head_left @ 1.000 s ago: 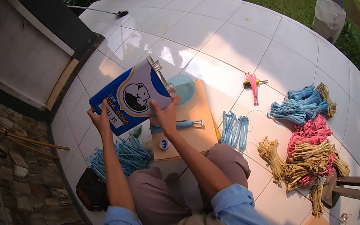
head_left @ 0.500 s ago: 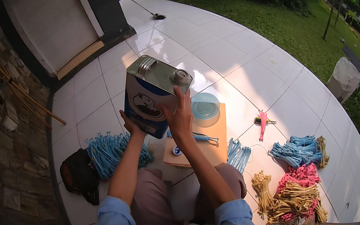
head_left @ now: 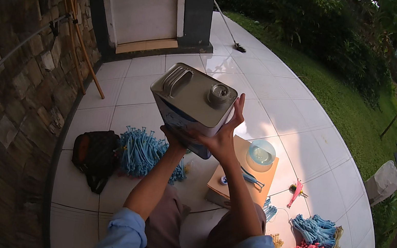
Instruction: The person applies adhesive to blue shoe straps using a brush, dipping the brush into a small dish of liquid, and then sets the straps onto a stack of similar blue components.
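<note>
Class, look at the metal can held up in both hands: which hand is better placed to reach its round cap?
Probably the right hand: its fingertips reach the top edge of the can beside the cap, while the left hand supports it from underneath.

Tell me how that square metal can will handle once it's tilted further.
The metal can probably feels heavy: both hands, left and right, support it from below. Smooth sides look slippery. Whether its cap is sealed is unclear.

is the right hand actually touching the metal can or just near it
Touching. The head view shows the right hand pressed flat against the side of the metal can, fingers reaching up to its top edge, with no gap between them.
</note>
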Action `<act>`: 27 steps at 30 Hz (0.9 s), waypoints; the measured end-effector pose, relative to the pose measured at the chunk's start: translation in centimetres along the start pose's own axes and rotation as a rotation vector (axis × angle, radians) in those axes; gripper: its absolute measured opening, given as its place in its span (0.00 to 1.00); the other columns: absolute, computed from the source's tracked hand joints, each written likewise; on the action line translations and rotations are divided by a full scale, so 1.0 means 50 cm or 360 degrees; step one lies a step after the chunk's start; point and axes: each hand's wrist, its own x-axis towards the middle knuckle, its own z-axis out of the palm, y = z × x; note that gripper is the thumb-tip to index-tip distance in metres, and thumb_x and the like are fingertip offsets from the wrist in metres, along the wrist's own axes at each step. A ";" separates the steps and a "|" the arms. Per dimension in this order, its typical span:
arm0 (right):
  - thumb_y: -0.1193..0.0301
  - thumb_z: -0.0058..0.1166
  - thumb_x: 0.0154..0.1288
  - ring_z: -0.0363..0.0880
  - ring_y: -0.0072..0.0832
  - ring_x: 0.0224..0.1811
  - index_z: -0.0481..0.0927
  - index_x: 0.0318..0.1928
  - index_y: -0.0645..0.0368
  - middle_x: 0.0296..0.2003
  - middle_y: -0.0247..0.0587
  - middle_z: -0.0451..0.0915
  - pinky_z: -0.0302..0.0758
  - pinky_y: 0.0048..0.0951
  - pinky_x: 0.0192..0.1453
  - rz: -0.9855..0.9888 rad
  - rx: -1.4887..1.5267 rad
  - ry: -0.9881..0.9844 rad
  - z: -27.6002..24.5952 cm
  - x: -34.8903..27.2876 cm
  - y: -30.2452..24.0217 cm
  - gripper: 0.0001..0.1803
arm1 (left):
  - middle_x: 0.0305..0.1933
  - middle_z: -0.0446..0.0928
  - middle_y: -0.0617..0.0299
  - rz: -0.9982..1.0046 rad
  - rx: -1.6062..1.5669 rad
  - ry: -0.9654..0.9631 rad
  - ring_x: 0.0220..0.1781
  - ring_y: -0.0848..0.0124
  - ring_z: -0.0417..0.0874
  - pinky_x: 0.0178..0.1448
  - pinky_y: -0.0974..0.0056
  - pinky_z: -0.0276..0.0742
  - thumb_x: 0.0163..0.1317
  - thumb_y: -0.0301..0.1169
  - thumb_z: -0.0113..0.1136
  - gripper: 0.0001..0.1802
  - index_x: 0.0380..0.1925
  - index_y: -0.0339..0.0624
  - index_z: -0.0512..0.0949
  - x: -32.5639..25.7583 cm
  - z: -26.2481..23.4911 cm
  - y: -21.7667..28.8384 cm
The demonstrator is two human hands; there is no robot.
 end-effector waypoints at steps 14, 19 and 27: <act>0.67 0.72 0.31 0.41 0.54 0.68 0.45 0.59 0.55 0.63 0.64 0.41 0.42 0.47 0.69 0.0834 0.0132 -0.0072 0.161 -0.263 -0.056 0.56 | 0.46 0.71 0.45 0.0617 0.2577 0.0106 0.46 0.59 0.74 0.51 0.61 0.68 0.57 0.55 0.53 0.32 0.46 0.35 0.70 -0.119 0.032 0.275; 0.68 0.71 0.31 0.43 0.49 0.67 0.45 0.58 0.58 0.62 0.59 0.43 0.44 0.45 0.68 0.1161 0.0118 -0.0139 0.143 -0.385 -0.053 0.56 | 0.44 0.71 0.41 0.0037 0.3557 -0.0186 0.48 0.52 0.74 0.51 0.58 0.70 0.47 0.58 0.60 0.41 0.46 0.28 0.71 -0.114 -0.041 0.254; 0.68 0.71 0.30 0.48 0.47 0.65 0.38 0.66 0.64 0.62 0.53 0.47 0.49 0.40 0.68 0.1206 -0.0140 -0.0333 0.124 -0.505 -0.013 0.66 | 0.42 0.71 0.43 -0.0561 0.3762 -0.0586 0.47 0.48 0.75 0.48 0.52 0.72 0.47 0.41 0.61 0.31 0.51 0.42 0.66 -0.092 -0.181 0.209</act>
